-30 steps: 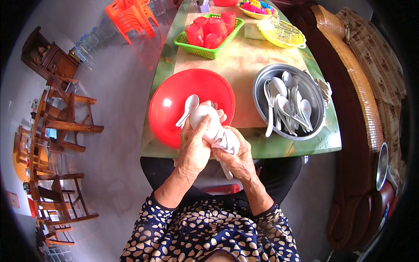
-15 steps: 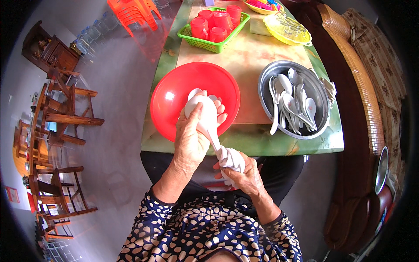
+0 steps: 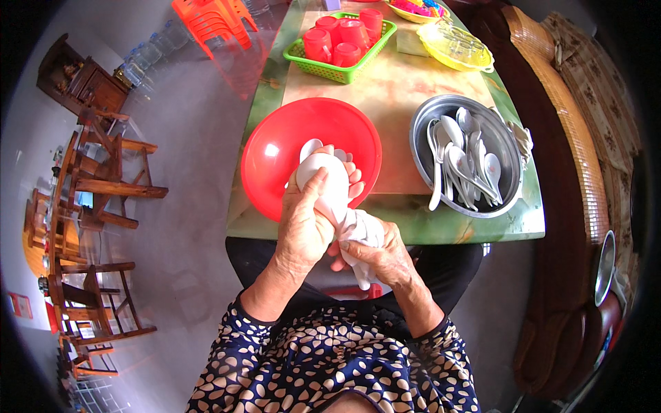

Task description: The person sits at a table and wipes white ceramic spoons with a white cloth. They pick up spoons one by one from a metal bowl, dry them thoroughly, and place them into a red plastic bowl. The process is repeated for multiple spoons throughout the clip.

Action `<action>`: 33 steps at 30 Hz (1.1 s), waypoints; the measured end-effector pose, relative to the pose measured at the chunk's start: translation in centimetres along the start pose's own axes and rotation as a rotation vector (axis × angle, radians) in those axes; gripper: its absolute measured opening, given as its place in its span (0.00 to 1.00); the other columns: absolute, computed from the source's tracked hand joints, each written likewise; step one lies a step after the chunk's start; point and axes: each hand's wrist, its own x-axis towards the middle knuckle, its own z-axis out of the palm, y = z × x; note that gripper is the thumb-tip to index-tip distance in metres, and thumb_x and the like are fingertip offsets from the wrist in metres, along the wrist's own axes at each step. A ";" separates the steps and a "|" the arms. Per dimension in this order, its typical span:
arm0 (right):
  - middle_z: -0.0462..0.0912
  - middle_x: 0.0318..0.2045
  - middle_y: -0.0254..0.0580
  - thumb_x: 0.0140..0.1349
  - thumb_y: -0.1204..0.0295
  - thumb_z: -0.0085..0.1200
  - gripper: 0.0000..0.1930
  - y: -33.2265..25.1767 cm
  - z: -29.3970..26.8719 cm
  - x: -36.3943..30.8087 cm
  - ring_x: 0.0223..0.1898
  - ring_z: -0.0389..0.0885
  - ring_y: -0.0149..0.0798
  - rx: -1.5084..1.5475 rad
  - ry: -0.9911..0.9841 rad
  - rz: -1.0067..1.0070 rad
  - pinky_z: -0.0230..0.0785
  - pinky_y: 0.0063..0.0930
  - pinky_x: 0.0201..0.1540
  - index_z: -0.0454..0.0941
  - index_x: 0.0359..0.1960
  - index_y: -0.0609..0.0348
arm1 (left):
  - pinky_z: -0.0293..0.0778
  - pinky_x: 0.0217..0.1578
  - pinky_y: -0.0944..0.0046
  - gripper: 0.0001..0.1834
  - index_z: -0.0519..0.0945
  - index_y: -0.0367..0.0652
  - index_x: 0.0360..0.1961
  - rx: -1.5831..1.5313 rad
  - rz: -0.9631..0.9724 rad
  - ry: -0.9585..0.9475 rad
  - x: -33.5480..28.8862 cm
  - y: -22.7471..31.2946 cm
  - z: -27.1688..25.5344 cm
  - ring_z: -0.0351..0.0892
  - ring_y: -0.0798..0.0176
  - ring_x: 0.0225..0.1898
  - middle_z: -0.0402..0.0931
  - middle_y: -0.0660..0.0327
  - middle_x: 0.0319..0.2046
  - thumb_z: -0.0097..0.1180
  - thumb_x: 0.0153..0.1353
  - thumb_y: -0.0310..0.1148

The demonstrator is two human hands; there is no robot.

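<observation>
My left hand (image 3: pixel 303 224) is closed around the rounded head of a large white spoon (image 3: pixel 323 175), thumb on top, over the near part of a red plastic bowl (image 3: pixel 261 155). My right hand (image 3: pixel 385 253) grips a white cloth (image 3: pixel 365 228) wrapped around the spoon's handle, close to my left hand. A loose end of the cloth hangs below my fingers. The handle's far end is hidden by cloth and hand. Inside the red bowl, several white spoons (image 3: pixel 310 148) show partly behind my left hand.
To the right stands a metal bowl (image 3: pixel 513 189) full of white and metal spoons. Farther back are a green basket (image 3: pixel 337 72) of red cups and a yellow basket (image 3: pixel 475 62). The green-edged table (image 3: pixel 413 230) ends just before my lap. Wooden stools (image 3: pixel 113 186) stand at left.
My right hand and the cloth have moved up the spoon's handle toward its head, covering the stretch that showed before. The cloth's loose end now hangs down. My left hand keeps its hold.
</observation>
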 end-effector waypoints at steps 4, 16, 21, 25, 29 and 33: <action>0.82 0.31 0.45 0.55 0.75 0.55 0.17 0.3 0.1 -1.5 0.25 0.82 0.34 -0.044 0.009 0.050 0.75 0.24 0.28 0.71 0.47 0.65 | 0.76 0.50 0.53 0.21 0.66 0.39 0.57 -0.058 -0.014 -0.034 0.5 0.1 -0.5 0.76 0.52 0.48 0.73 0.49 0.45 0.50 0.65 0.35; 0.79 0.26 0.46 0.51 0.75 0.62 0.16 4.8 1.1 -2.4 0.28 0.82 0.49 -1.149 0.399 -0.404 0.75 0.32 0.29 0.71 0.40 0.63 | 0.82 0.34 0.62 0.27 0.59 0.47 0.64 0.584 0.272 0.219 -0.3 -1.1 0.5 0.75 0.63 0.45 0.67 0.56 0.55 0.49 0.66 0.41; 0.79 0.37 0.52 0.42 0.80 0.61 0.27 2.5 1.5 -4.0 0.35 0.80 0.51 -1.173 0.051 -0.538 0.76 0.34 0.35 0.68 0.48 0.67 | 0.78 0.29 0.67 0.26 0.65 0.47 0.60 0.146 0.054 0.071 1.1 0.0 -2.7 0.77 0.66 0.38 0.73 0.57 0.47 0.47 0.66 0.49; 0.78 0.35 0.50 0.44 0.84 0.57 0.29 -0.4 1.6 -3.1 0.36 0.78 0.51 -0.998 0.327 -0.556 0.73 0.35 0.38 0.70 0.53 0.59 | 0.77 0.40 0.63 0.30 0.64 0.45 0.60 0.095 -0.023 -0.074 1.0 0.1 -2.5 0.77 0.61 0.42 0.74 0.53 0.47 0.44 0.66 0.54; 0.75 0.35 0.47 0.43 0.86 0.57 0.32 -1.0 2.1 0.3 0.35 0.76 0.51 -1.153 0.455 -0.743 0.73 0.36 0.37 0.70 0.55 0.54 | 0.71 0.51 0.59 0.31 0.64 0.43 0.60 0.118 -0.029 -0.098 0.3 -1.5 -1.8 0.74 0.60 0.49 0.74 0.52 0.47 0.45 0.65 0.55; 0.66 0.49 0.55 0.44 0.74 0.61 0.32 -1.2 2.5 0.6 0.44 0.74 0.57 -1.087 0.264 -0.595 0.72 0.43 0.44 0.68 0.57 0.57 | 0.69 0.54 0.59 0.30 0.64 0.42 0.61 0.294 0.024 -0.068 -0.2 -1.3 -1.6 0.72 0.60 0.50 0.72 0.52 0.48 0.44 0.66 0.53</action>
